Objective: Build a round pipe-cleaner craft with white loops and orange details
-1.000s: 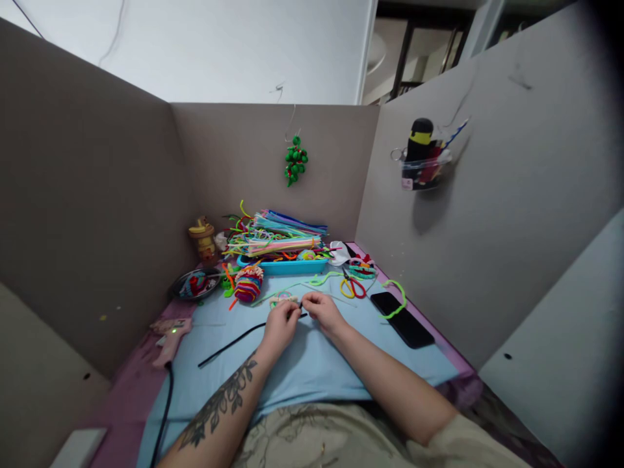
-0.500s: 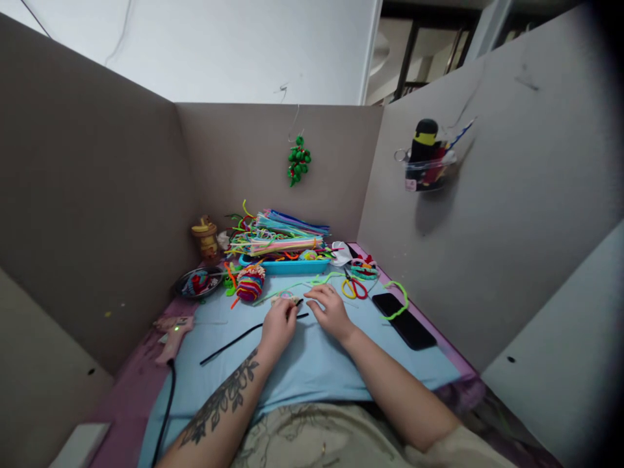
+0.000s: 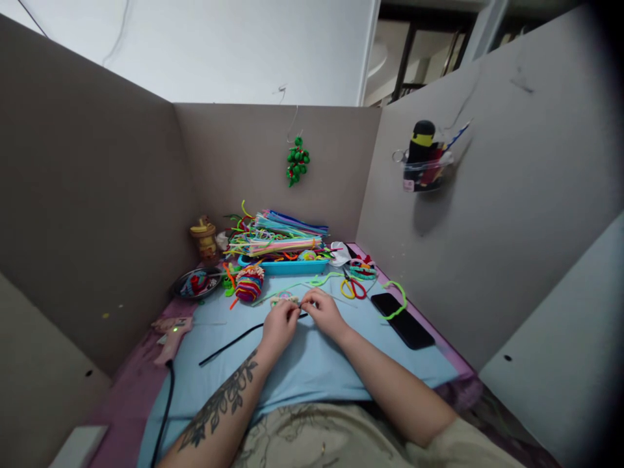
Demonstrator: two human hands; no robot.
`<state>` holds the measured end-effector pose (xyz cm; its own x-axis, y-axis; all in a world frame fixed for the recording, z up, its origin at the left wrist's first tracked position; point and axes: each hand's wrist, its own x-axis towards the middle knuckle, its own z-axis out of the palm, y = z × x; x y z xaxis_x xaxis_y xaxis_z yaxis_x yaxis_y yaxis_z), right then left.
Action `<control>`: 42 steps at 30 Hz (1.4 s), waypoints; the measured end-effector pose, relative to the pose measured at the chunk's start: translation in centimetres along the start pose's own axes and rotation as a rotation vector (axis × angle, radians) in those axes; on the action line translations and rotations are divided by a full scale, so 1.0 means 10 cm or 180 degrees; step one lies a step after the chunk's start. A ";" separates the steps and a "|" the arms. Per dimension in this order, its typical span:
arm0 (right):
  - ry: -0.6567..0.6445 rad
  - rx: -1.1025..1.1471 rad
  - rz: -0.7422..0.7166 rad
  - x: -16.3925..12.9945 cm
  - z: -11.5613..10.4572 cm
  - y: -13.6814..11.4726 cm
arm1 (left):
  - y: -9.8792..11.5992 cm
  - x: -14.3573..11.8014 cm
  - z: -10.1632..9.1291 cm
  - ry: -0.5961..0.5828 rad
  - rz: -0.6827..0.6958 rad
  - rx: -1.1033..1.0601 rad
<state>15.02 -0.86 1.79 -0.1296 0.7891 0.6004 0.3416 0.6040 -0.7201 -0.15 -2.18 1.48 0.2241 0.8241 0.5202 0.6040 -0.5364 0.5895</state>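
My left hand (image 3: 279,325) and my right hand (image 3: 324,311) meet over the light blue mat (image 3: 312,364), fingertips pinched together on the near end of a long black pipe cleaner (image 3: 229,342) that trails left across the mat. Just beyond the fingers lies a small pale coiled piece (image 3: 283,299). A thin green pipe cleaner (image 3: 312,281) lies a little farther back. Whether both hands grip the black pipe cleaner at the same spot is hard to see.
A blue tray (image 3: 283,265) heaped with coloured pipe cleaners stands at the back. Yellow-and-red scissors (image 3: 351,286), a black phone (image 3: 402,319), a striped woven ball (image 3: 248,284), a dark bowl (image 3: 195,283) and a pink glue gun (image 3: 169,333) surround the mat. Grey partitions enclose three sides.
Half a second ago my right hand lay flat and spread on the mat; it has come back to pinch the black pipe cleaner beside my left hand.
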 end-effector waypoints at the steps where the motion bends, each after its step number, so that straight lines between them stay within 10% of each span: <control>1: -0.0002 0.0290 0.0202 0.00 0.02 0.01 | 0.01 0.01 0.00 0.0000 -0.0064 -0.0113; 11: 0.0009 0.2582 0.2181 0.00 0.21 0.11 | 0.04 0.05 0.09 0.0186 -0.0381 -0.0654; 25: -0.0465 -0.0046 0.0086 0.03 -0.09 0.07 | -0.08 0.07 0.02 -0.0678 -0.1072 -0.1356; 42: -0.0533 -0.0373 0.0167 0.04 -0.10 0.07 | -0.05 0.00 -0.03 -0.0316 -0.0129 0.0300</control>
<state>16.14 -0.29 1.88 -0.2585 0.8325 0.4900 0.4565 0.5523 -0.6976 -0.69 -2.00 1.35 0.2699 0.8611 0.4308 0.6822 -0.4868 0.5456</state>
